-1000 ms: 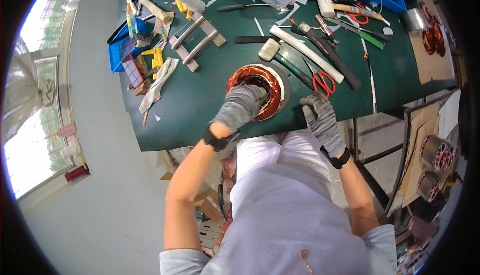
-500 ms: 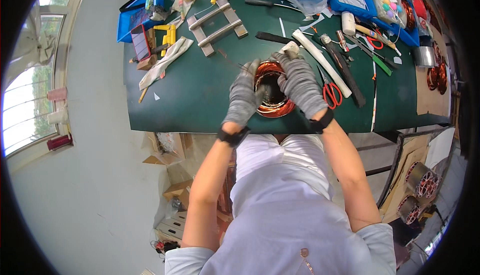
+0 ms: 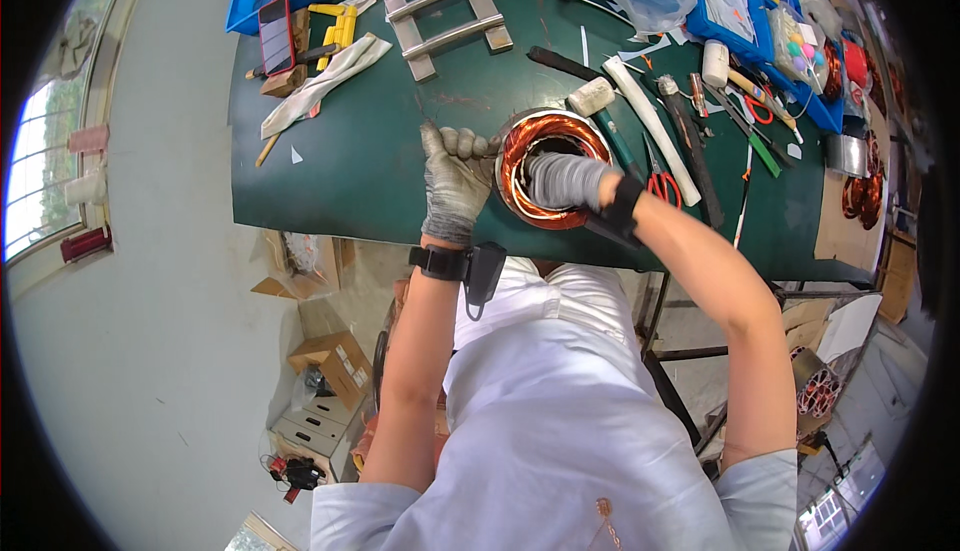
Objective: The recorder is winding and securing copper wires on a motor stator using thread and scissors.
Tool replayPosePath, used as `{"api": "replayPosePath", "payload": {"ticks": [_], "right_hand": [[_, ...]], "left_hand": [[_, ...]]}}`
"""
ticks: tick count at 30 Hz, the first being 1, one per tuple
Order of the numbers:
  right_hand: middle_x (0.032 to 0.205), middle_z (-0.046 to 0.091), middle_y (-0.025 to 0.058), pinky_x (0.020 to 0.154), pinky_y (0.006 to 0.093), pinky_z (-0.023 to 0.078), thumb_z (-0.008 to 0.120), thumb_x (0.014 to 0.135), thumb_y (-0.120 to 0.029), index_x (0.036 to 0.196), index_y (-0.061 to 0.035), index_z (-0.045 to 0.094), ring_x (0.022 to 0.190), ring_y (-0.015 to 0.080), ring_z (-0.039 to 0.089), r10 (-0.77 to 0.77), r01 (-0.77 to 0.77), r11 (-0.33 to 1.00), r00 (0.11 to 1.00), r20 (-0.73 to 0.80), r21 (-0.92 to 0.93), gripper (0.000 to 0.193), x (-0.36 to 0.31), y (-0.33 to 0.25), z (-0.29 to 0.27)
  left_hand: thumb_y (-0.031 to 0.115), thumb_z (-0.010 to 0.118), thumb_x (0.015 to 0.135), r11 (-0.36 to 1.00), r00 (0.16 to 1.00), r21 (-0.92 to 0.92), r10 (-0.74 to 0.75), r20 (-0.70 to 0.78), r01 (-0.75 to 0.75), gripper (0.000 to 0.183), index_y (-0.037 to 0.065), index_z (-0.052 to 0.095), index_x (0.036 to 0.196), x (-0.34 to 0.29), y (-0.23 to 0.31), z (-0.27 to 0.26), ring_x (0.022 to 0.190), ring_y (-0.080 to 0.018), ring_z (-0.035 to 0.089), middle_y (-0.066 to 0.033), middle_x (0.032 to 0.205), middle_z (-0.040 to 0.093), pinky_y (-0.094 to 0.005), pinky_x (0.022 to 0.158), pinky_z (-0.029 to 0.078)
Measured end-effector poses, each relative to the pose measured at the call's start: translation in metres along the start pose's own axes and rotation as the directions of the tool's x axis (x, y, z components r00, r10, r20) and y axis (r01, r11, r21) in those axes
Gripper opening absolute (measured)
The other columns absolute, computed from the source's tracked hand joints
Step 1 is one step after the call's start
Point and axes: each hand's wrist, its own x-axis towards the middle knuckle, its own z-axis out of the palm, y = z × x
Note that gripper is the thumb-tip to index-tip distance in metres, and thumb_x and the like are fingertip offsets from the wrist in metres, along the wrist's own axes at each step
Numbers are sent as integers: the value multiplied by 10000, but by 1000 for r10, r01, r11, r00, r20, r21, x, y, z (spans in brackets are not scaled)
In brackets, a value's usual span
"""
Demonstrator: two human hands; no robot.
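Note:
A motor stator with a ring of orange copper windings stands upright near the table's front edge, its round bore facing up. To its left is my left hand in a grey glove. Its fingers are curled closed beside the stator's rim, around thin lead wires that poke out above the fist. My right hand, gloved too, reaches into the bore from the right. The fingers of that hand are hidden inside the stator, so their grip does not show.
Right of the stator lie a white-headed mallet, red-handled scissors and a white rod. A metal frame sits behind. At left are a phone and a cloth strip; blue bins stand at the back right.
My right hand has gone from the stator's far right rim into its bore. My left hand has drawn off leftward and curled closed. The view has shifted a little.

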Motion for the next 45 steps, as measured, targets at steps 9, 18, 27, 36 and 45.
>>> {"api": "replayPosePath", "payload": {"ticks": [9, 18, 27, 36, 45], "right_hand": [[765, 522, -23, 524, 205, 358, 594, 861, -291, 1000, -71, 520, 608, 41, 452, 178, 30, 410, 978, -112, 912, 271, -94, -54, -78], [683, 466, -5, 436, 167, 276, 417, 961, -282, 1088, -82, 533, 467, 42, 320, 729, 539, -22, 585, -356, 842, 264, -193, -48, 23], [895, 574, 39, 631, 187, 410, 444, 950, -208, 1104, -45, 537, 685, 56, 487, 844, 553, 206, 316, -432, 807, 242, -181, -44, 49], [1151, 472, 74, 869, 297, 432, 661, 813, -266, 1232, -22, 434, 1010, 148, 493, 722, 402, 367, 446, -529, 839, 536, -122, -42, 79], [895, 571, 16, 744, 234, 442, 589, 855, -109, 1001, -41, 561, 795, 95, 535, 798, 518, -141, 564, -213, 844, 163, -111, -10, 71]], "left_hand": [[470, 433, 920, 950, 985, 279, 106, 136, -141, 395, 97, 501, 812, -36, 11, 2, 801, -219, 520, -54, 760, 518, -414, 886, 405], [151, 624, 779, -179, 599, 781, 547, 584, -598, 562, 31, 362, 1261, -91, -5, 32, 1069, -241, 472, -131, 1194, 457, -354, 946, 377], [172, 683, 730, -508, 671, 748, 376, 639, -427, 609, 28, 394, 1247, -47, -23, 35, 1079, -307, 465, -160, 1184, 460, -384, 937, 382], [59, 539, 818, 98, 889, 892, 182, 420, -441, 523, 16, 379, 1314, -14, -48, -11, 1175, -282, 441, -173, 1257, 450, -346, 1020, 336], [39, 581, 732, -706, 655, 597, 249, 714, -382, 471, 10, 455, 1185, -108, -34, 37, 1087, -325, 468, -184, 1122, 484, -423, 935, 371]]}}
